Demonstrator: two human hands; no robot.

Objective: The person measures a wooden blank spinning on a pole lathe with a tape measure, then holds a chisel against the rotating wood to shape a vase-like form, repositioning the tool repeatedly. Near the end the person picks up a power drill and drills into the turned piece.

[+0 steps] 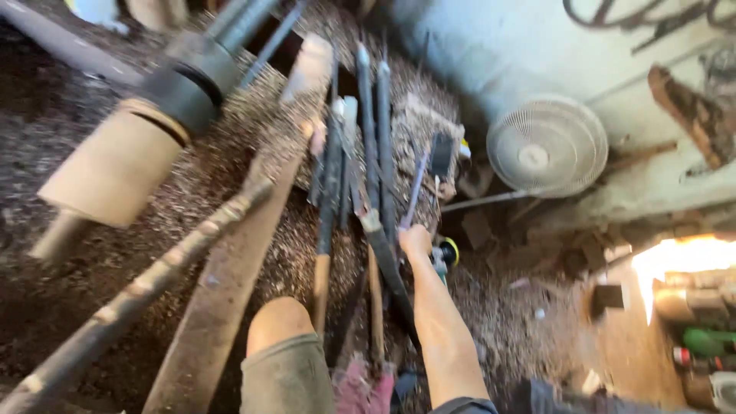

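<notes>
Chisel [420, 186] held in rt hand [414, 239] grip, among long tools [381, 146].

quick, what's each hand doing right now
Left hand: not in view.
Right hand: closed on the handle of a long tool among the tools laid out.

Few things here count as packaging, and no label, sign or screen can be made out. Well to the right of the fingers [415, 239], at the picture's lower right edge, lie a green bottle [707, 340] on its side and, just below it, a red can [681, 356], both blurred. Their printed faces cannot be told.
</notes>
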